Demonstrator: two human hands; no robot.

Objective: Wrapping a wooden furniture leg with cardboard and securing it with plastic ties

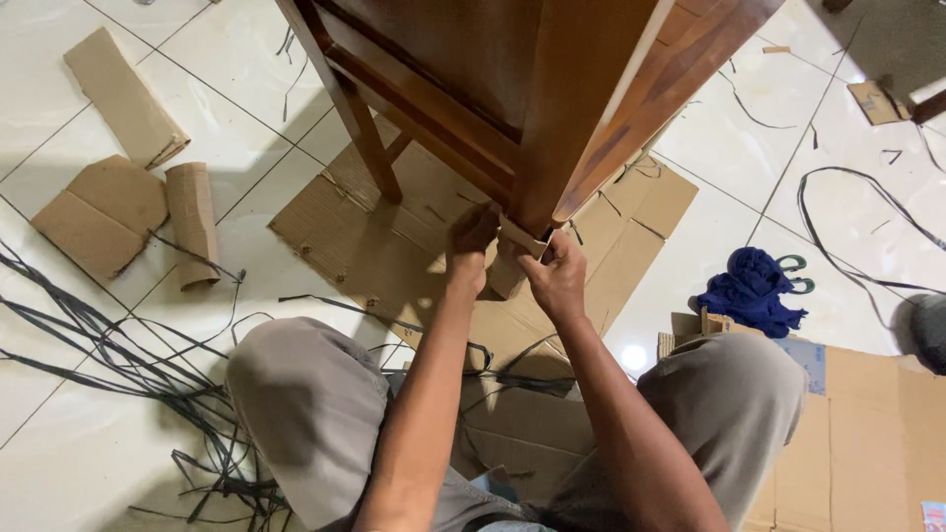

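Note:
A dark wooden table stands over flattened cardboard on the tiled floor, and its near leg comes down in front of me. At the foot of that leg sits a small folded cardboard piece. My left hand grips the left side of this piece, fingers curled around it. My right hand holds its right side, thumb pressed on the upper edge against the leg. My knees in grey trousers frame both forearms.
Black plastic straps lie tangled at the left, more strap loops at the right. Cardboard offcuts and a rolled piece lie at the left. A blue cloth with green-handled scissors rests by a box at right.

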